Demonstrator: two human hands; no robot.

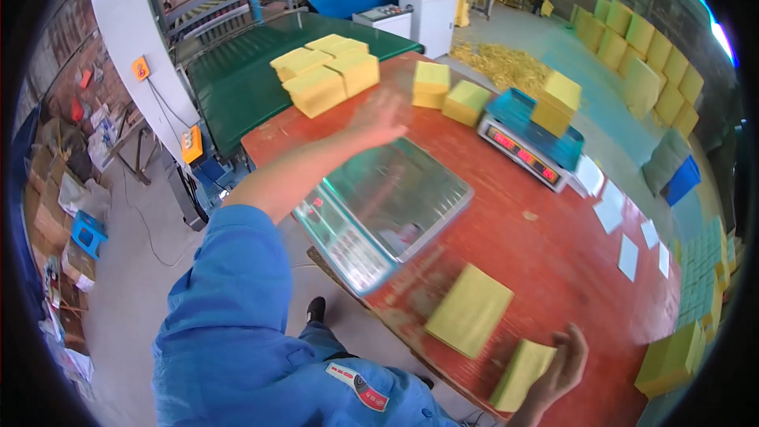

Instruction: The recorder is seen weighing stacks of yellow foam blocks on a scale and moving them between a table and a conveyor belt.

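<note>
Left hand out past the scale, right hand beside a yellow stack

Nearest, to the right of the flat-topped scale (431,190), the right hand (560,368) is beside a narrow yellow stack (520,375). Its fingers are loosely bent; I cannot tell whether they grip. Between that stack and the scale lies a wide yellow stack (470,310), touched by neither hand. Beyond the scale, the left hand (379,117) hangs near clustered yellow blocks (324,85); blur hides whether its fingers are open or closed. Farther right past the scale, a teal tray (514,104) bears 1 yellow block (557,103).

The step looks like gathering stacks around the scale; the next move probably calls for settling the left fingers squarely on 1 block. The left forearm (304,164) covers the scale's far-left corner, and its panel is smeared.
</note>
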